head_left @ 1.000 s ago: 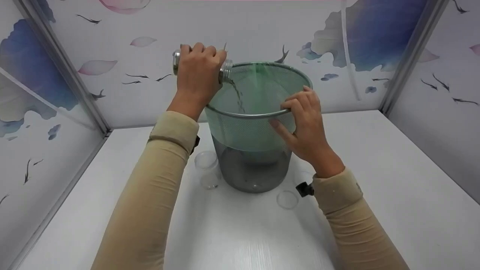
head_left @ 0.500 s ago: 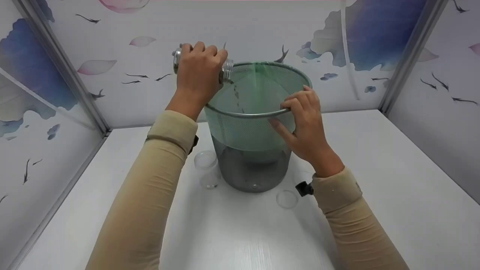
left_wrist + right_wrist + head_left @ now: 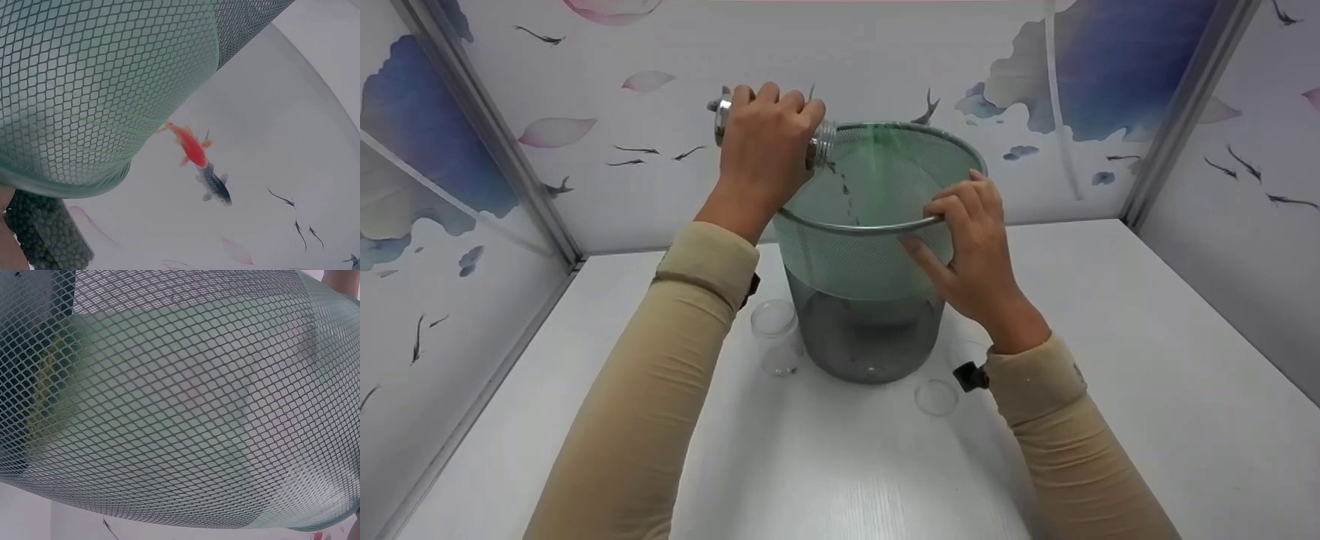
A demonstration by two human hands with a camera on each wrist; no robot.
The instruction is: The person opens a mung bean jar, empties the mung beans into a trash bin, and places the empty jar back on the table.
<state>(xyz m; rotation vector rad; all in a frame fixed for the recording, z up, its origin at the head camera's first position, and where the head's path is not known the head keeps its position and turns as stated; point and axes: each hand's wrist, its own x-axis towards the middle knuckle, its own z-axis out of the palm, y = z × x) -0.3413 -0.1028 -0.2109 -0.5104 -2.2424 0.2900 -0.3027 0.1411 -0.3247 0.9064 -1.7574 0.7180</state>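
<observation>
My left hand grips a clear screw-neck jar, tipped nearly on its side with its mouth over the left rim of a mesh wastebasket. In the left wrist view, small dark green beans, which look like mung beans, fill the part of the jar that shows. A thin string of beans drops from its mouth into the basket. A pale green bag lines the basket's upper part. On the right, my right hand holds the rim, fingers over it and thumb against the outside. Where the beans land is hidden.
An upright clear jar stands on the white table close to the basket's left side. A clear round lid or ring lies at its front right. Printed panels enclose the table at the back and sides.
My left hand and the jar have shifted slightly right. The falling stream of beans looks sparser than a second ago. My right hand keeps its hold on the rim.
</observation>
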